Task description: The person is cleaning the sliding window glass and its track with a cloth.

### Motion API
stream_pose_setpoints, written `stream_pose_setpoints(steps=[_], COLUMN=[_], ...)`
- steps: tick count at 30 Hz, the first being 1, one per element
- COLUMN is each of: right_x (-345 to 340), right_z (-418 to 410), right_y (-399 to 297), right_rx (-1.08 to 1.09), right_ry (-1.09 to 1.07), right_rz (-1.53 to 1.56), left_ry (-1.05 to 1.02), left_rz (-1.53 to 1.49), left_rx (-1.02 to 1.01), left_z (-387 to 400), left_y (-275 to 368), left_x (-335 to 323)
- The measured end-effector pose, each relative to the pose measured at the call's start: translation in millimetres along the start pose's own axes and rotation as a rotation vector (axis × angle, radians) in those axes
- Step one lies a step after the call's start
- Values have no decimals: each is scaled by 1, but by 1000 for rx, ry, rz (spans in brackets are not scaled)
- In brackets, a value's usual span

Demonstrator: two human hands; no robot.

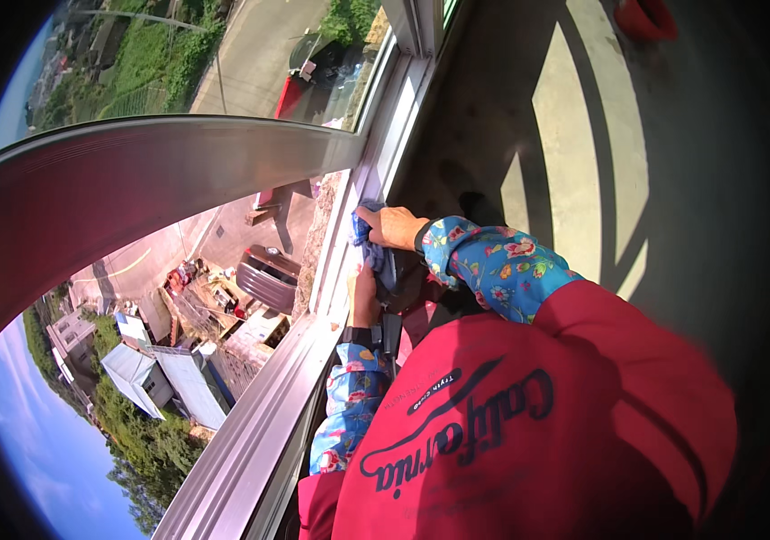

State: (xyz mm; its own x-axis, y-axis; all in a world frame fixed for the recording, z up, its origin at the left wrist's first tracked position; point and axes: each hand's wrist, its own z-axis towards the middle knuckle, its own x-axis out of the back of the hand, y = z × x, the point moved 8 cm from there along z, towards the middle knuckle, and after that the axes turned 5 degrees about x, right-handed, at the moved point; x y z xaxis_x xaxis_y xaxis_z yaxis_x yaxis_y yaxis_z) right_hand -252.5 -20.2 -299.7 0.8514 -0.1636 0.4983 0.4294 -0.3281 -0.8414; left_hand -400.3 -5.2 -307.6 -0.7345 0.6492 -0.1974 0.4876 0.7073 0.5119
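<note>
My right hand (395,228) grips a bunched blue cloth (375,255) and presses it on the aluminium window frame (331,283). Just below it, my left hand (362,298) rests along the inner side of the frame. Its fingertips reach the lower end of the cloth; whether they grip it is hidden. Floral sleeve covers reach both wrists. Beside my left wrist is a dark grey object (390,335), partly hidden by my red top.
A wide sash rail (169,152) crosses the left side. Outside, far below, are a parked vehicle (268,278), sheds (189,381) and a road. The lower window track (257,439) runs to the bottom. Indoors, a red bucket-like container (645,19) stands on the sunlit floor (571,135).
</note>
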Motion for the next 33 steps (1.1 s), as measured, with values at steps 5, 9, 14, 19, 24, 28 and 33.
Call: stream_pose_setpoints(steps=[5, 9, 14, 19, 24, 28, 33], right_x=[5, 127, 238, 274, 272, 296, 299], right_z=[-11, -36, -20, -1, 23, 9, -9], right_y=[-11, -18, 46, 75, 95, 81, 86], right_rx=[147, 81, -8, -5, -13, -16, -61], right_ry=[36, 369, 619, 386, 35, -51, 80], right_rz=[-18, -102, -441, -586, -882, -659, -361], left_ry=[-155, -170, -371, -420, -558, -445, -434], left_rz=[-254, -107, 19, 36, 174, 490, 216], left_rx=[159, 59, -96, -15, -489, -785, -14], left_z=[7, -4, 57, 95, 92, 56, 82], left_y=[-9, 48, 116, 128, 136, 164, 139], left_x=[-16, -88, -213, -267, -273, -275, -262])
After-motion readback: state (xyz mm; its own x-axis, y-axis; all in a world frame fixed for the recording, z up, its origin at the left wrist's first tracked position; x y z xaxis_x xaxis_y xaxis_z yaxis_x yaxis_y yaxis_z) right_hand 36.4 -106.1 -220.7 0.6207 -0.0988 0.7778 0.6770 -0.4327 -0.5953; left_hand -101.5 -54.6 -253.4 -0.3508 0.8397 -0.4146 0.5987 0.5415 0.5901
